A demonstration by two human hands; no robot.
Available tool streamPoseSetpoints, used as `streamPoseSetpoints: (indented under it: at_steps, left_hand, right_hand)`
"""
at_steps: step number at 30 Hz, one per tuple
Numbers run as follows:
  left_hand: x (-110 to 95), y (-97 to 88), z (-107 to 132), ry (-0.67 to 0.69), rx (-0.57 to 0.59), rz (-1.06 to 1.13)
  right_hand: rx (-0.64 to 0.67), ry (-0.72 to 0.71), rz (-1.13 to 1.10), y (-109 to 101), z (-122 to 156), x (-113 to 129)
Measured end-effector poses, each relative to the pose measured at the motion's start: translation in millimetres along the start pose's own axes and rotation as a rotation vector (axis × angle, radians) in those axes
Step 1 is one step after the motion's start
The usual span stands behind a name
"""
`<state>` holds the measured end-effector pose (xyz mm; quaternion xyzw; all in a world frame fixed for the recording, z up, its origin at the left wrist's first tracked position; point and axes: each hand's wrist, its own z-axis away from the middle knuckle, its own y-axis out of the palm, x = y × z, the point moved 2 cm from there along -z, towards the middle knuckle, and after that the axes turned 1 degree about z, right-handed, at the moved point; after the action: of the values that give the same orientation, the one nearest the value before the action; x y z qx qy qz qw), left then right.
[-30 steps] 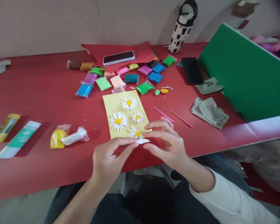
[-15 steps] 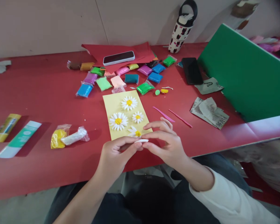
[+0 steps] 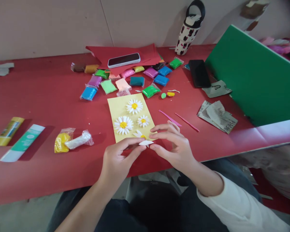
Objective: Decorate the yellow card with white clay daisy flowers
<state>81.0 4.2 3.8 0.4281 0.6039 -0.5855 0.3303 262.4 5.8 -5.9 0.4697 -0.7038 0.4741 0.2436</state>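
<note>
My left hand [image 3: 117, 161] and my right hand [image 3: 175, 146] meet over the near edge of a yellow card [image 3: 116, 108], each pinching one end of a small white clay petal [image 3: 146, 142]. The card lies on the red table [image 3: 38, 93] and carries white clay daisies with yellow centres [image 3: 123, 125]. A partly built daisy [image 3: 139, 134] sits at the card's near edge, just beyond the petal, half hidden by my fingers.
Several coloured clay packets [image 3: 125, 80] lie beyond the card. Two pink modelling tools [image 3: 170, 118] lie to the right. Bagged yellow and white clay [image 3: 71, 141] and two tubes [image 3: 19, 140] sit left. Two phones [image 3: 199, 73], a bottle [image 3: 189, 29], a green board [image 3: 253, 77] and crumpled paper [image 3: 217, 114] stand further off.
Both hands have moved slightly up toward the card's near edge with the white petal still pinched between them; the petal now sits closer to the unfinished daisy.
</note>
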Motion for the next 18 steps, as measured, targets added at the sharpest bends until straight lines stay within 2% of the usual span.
streamPoseSetpoints:
  at_steps: [8,18]
  left_hand:
    - [1.7,1.8,2.9,0.077,-0.002,-0.064]
    - [2.6,3.0,2.3,0.060,0.014,-0.066]
  right_hand:
    - [-0.014,-0.030,0.034,0.6,1.1,-1.8]
    - [-0.011,-0.071,0.064,1.2,1.7,-1.1]
